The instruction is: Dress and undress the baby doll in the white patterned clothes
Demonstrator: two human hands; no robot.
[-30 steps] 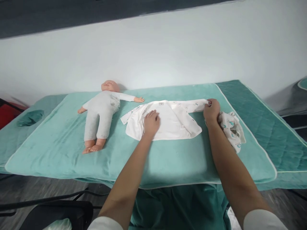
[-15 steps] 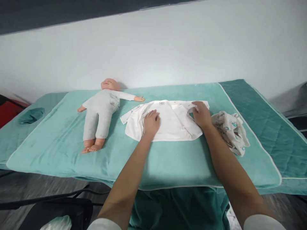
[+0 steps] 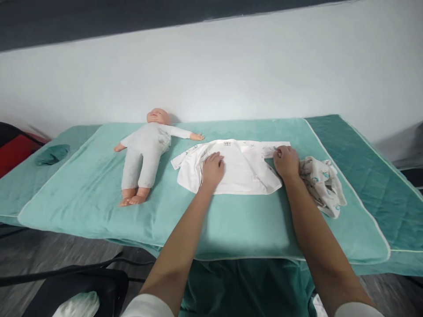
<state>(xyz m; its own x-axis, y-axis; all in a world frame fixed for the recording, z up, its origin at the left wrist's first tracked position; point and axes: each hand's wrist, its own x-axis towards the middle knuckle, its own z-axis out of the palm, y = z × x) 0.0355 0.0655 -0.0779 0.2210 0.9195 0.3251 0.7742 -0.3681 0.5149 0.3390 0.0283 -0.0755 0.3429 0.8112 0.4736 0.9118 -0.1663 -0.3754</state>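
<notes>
A small white baby shirt (image 3: 234, 169) with a printed pattern on its sleeves lies spread open, its inside and neck label facing up. My left hand (image 3: 213, 169) rests on the left half of the shirt, fingers stretched out over the cloth. At the right sleeve, my right hand (image 3: 287, 162) has its fingers curled in on the sleeve's lower edge near the cuff. To the left, a baby doll (image 3: 145, 149) in a white cloth body lies on its back, one arm reaching toward the shirt's left sleeve.
A crumpled printed baby garment (image 3: 322, 180) lies beside my right forearm. Everything rests on a light green mat (image 3: 251, 229) over a darker green quilted bed cover (image 3: 366, 171). The wall (image 3: 211, 79) stands behind. A black stool (image 3: 79, 290) is at lower left.
My right hand has slid outward along the right sleeve toward its cuff, and that sleeve now lies straighter. My left hand stays on the shirt. The whole view has shifted slightly.
</notes>
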